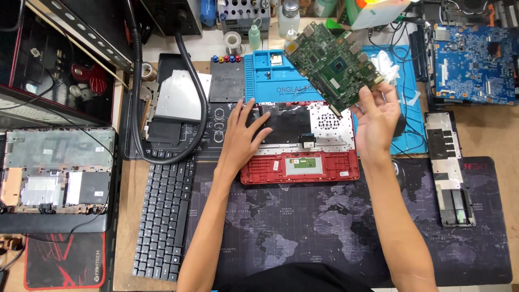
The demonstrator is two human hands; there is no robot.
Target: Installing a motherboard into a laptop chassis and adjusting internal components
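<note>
A person works at a cluttered desk [486, 135], seen from above. The right hand [376, 116] holds a green circuit board [332, 64] tilted in the air above a blue work mat [265, 81], fingers clamped on the board's lower edge. The left hand [243, 135] rests flat, fingers spread apart, on an opened red laptop shell [324, 173] lying just in front of the mat. A loose black keyboard [162, 216] lies to the left, and a blue circuit board [476, 65] sits far right.

A single head-worn camera looks steeply down from close above onto a cluttered repair bench [162, 216], the wearer's forearms reaching up from the bottom edge.
</note>
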